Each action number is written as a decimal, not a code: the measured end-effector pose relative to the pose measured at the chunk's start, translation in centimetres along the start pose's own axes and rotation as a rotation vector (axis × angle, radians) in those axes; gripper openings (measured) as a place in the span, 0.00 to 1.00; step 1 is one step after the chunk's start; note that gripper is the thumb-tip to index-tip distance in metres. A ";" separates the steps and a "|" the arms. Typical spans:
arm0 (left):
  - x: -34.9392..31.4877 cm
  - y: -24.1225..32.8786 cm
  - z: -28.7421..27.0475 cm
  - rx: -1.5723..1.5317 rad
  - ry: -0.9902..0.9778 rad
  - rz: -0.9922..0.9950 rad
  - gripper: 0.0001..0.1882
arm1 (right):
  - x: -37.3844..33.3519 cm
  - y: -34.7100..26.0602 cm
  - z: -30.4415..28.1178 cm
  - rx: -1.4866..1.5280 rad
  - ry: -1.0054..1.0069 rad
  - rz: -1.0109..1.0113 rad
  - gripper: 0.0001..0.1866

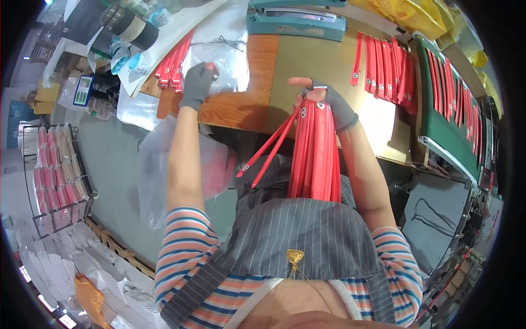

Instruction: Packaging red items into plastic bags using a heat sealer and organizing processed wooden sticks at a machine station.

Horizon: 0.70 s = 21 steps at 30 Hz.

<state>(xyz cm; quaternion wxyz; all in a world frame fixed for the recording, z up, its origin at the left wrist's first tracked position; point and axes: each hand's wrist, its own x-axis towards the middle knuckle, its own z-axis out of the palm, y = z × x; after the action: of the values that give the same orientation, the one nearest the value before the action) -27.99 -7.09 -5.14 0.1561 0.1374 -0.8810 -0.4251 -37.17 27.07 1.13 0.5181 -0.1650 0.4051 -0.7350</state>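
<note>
The right hand [333, 107], in a grey fingerless glove, is gripping a thick bunch of red strips [315, 156] by their upper ends, its index finger pointing out to the left. The bunch is hanging down over the near edge of the wooden table [238, 113], and its lower part is passing out of sight behind the striped apron [307, 233]. Two strips are splaying out from it toward the near left.

The left hand [197, 86], gloved alike, is curling its fingers over the near left part of a stack of clear plastic bags [234, 68] (whether it is pinching one, I cannot tell). A thin dark tie [219, 41] is lying across the far part of that stack. More red strips [176, 61] are lying just left of the bags.

On the far side, a teal device [298, 26] is standing behind a golden-brown board [312, 63] that is covering the table's right part. A row of red strips [383, 66] is lying along the far right of the board. Farther right, a green panel [436, 123] is carrying another row of red strips [457, 96]. At the far left, a dark jar [131, 30] is leaning near some blue-and-white rolls.
</note>
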 end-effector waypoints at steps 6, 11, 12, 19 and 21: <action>-5.8 17.6 7.8 -0.251 -0.042 0.012 0.13 | 1.3 0.9 0.9 -0.051 -0.007 -0.091 0.19; -4.7 14.2 9.8 -0.767 0.091 -0.163 0.16 | -2.3 1.2 -4.9 0.122 0.144 -0.076 0.17; -3.4 13.2 9.3 -1.103 0.075 -0.464 0.16 | -3.3 0.8 -5.4 0.094 0.110 -0.125 0.21; -1.5 24.6 12.2 -0.311 -0.203 0.439 0.14 | -2.6 2.2 -7.0 -0.221 0.136 -0.346 0.30; -3.8 26.1 11.4 -0.245 -0.333 0.654 0.15 | -2.4 3.1 -9.3 -0.493 0.280 -0.520 0.30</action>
<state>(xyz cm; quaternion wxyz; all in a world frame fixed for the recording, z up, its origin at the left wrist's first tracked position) -31.89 18.09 8.19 0.1536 -0.2411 -0.8343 -0.4714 -40.38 32.73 -6.53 0.1986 -0.2799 0.5813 -0.7378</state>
